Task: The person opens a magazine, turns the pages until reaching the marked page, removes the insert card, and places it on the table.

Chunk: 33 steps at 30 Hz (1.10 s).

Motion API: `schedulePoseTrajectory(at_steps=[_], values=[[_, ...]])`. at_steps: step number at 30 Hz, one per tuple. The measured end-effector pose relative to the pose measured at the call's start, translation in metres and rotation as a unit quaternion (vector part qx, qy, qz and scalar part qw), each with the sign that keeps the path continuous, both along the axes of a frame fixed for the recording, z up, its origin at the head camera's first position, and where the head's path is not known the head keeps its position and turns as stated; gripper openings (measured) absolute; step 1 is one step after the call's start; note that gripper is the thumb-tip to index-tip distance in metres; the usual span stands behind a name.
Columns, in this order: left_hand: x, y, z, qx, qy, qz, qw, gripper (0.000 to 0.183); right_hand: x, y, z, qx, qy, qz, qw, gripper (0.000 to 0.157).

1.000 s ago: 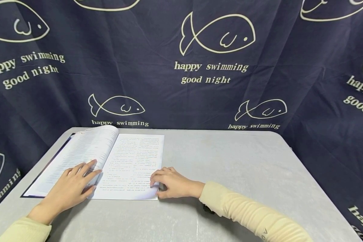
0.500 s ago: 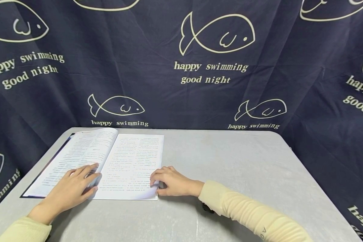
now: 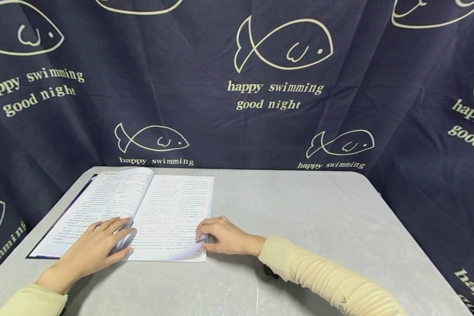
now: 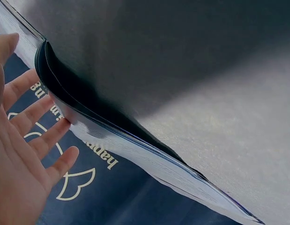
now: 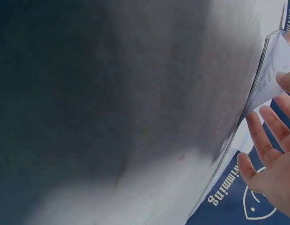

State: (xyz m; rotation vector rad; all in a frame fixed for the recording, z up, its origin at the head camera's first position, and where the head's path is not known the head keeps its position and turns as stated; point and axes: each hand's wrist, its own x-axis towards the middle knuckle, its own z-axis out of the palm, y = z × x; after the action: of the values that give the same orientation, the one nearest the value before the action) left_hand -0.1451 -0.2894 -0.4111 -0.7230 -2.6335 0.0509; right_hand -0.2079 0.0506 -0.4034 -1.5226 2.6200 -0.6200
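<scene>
Fingers (image 3: 120,235) spread, your left hand (image 3: 91,249) rests on the open book (image 3: 174,206) near its gutter; your right hand (image 3: 226,236) curls its fingers round the right edge.

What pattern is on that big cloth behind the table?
The cloth is dark blue with pale fish outlines and words. It shows best in the head view.

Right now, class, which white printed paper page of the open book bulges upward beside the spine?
The left white page under the person's left hand; the right white page lies flatter there.
</scene>
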Motion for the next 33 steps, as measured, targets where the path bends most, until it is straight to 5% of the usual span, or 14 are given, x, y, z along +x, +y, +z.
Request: schedulePoseTrajectory(at_steps=[20, 33], values=[[0.0038, 0.0069, 0.0042, -0.009, -0.039, 0.016, 0.9991, 0.073, -0.0047, -0.0029, 0.0023, -0.094, 0.006, 0.008, 0.995, 0.017], [0.0038, 0.0081, 0.0057, -0.008, -0.040, 0.011, 0.9991, 0.072, -0.0078, -0.0050, 0.0051, -0.107, 0.003, -0.013, 0.994, 0.018]])
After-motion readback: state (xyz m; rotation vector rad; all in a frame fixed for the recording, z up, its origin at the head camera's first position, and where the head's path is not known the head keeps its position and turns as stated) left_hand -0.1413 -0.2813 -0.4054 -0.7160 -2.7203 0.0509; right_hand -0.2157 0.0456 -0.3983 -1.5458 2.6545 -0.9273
